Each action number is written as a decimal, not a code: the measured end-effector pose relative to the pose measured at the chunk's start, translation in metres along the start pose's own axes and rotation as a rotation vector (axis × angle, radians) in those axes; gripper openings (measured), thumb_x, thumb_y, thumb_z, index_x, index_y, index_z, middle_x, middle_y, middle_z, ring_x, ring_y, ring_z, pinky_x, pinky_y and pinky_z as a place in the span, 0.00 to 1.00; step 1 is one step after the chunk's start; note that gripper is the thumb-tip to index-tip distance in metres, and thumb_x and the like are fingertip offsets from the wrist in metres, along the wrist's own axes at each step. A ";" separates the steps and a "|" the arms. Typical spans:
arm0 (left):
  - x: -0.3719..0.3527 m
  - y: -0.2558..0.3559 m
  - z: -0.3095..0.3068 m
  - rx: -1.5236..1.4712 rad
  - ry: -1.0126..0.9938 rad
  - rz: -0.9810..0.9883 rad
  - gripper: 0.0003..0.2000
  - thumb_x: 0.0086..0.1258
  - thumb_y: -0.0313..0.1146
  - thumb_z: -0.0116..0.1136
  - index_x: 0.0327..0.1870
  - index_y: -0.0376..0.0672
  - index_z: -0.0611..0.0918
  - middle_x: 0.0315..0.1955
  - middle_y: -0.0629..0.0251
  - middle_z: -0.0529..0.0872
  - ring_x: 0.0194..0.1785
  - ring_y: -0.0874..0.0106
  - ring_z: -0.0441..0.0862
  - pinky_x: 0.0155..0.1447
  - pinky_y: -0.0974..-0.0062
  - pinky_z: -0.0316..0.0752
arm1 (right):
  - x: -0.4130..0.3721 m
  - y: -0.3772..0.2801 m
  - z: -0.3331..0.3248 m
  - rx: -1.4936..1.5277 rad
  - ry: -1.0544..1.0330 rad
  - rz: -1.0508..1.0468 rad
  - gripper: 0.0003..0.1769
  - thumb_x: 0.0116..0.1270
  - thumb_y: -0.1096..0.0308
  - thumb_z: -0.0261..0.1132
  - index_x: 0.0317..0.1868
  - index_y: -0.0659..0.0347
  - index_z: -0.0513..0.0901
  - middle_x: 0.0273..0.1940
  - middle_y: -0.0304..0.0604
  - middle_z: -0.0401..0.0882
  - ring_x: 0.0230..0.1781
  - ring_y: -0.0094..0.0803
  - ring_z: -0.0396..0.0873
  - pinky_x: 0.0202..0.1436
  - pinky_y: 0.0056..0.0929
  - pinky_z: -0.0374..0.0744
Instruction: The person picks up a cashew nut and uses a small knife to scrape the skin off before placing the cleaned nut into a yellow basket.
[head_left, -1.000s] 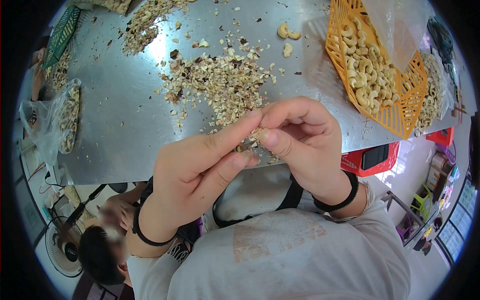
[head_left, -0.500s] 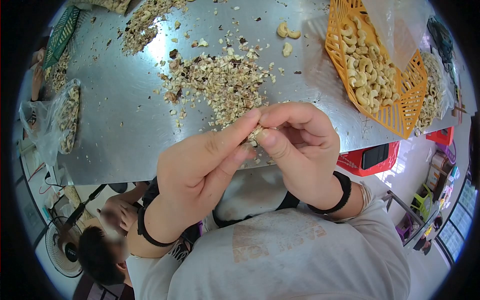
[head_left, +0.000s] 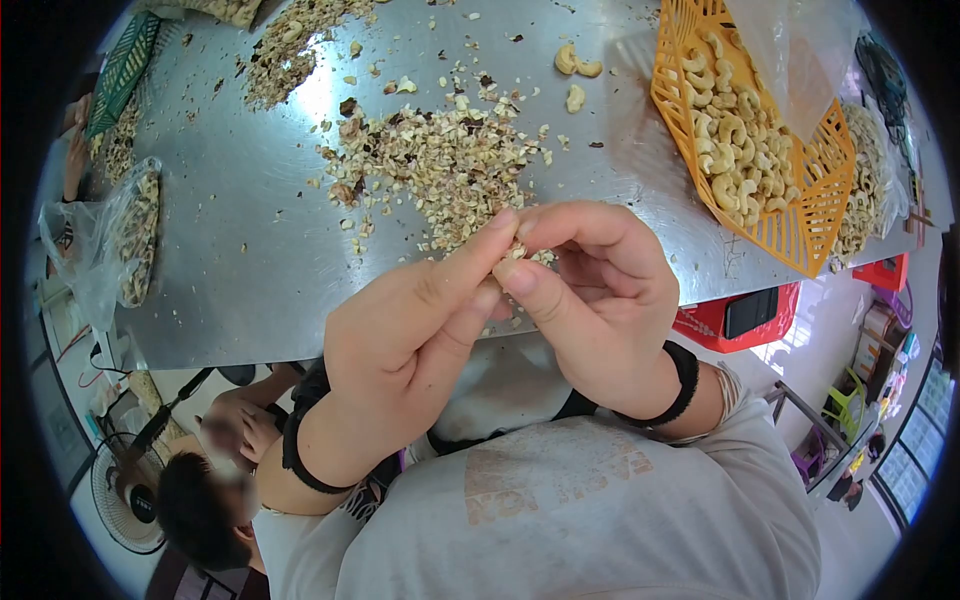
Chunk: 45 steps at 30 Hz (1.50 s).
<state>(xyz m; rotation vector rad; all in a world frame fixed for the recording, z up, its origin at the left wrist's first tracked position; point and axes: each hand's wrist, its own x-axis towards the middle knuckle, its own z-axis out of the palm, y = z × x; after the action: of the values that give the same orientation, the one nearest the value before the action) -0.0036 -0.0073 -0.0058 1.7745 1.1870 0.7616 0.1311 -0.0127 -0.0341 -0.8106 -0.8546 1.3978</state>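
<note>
My left hand [head_left: 410, 325] and my right hand [head_left: 600, 290] meet at their fingertips over the near edge of the metal table [head_left: 240, 310]. Both are closed in a pinch at the same spot. Whatever sits between the fingertips is mostly hidden and too small to name. Just beyond the fingers spreads a pile of pale and brown flakes [head_left: 440, 160]. Farther back lie a few loose cashews [head_left: 572, 62]. At the right, an orange openwork basket [head_left: 680, 130] holds many cashews [head_left: 735, 140].
A plastic bag [head_left: 135, 235] of pieces lies at the left. Another flake heap [head_left: 285, 55] and a green basket [head_left: 125, 75] are at the back left. A red container [head_left: 700, 322] with a phone [head_left: 750, 312] stands below the right edge. Another person [head_left: 205, 505] is at lower left.
My left hand has shifted slightly right, and my right thumb has moved a little to the left. The fingertips remain together.
</note>
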 end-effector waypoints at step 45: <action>-0.001 0.009 -0.004 -0.275 -0.055 -0.206 0.16 0.61 0.24 0.44 0.51 0.39 0.70 0.25 0.64 0.79 0.21 0.82 0.71 0.23 0.87 0.65 | 0.005 0.000 -0.005 -0.162 -0.048 -0.036 0.05 0.53 0.75 0.59 0.30 0.67 0.74 0.22 0.40 0.73 0.22 0.21 0.72 0.26 0.17 0.70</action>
<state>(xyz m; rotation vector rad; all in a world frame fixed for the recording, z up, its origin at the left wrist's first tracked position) -0.0040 -0.0080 0.0038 1.4156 1.1477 0.7122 0.1359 -0.0077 -0.0361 -0.8829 -1.0245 1.3326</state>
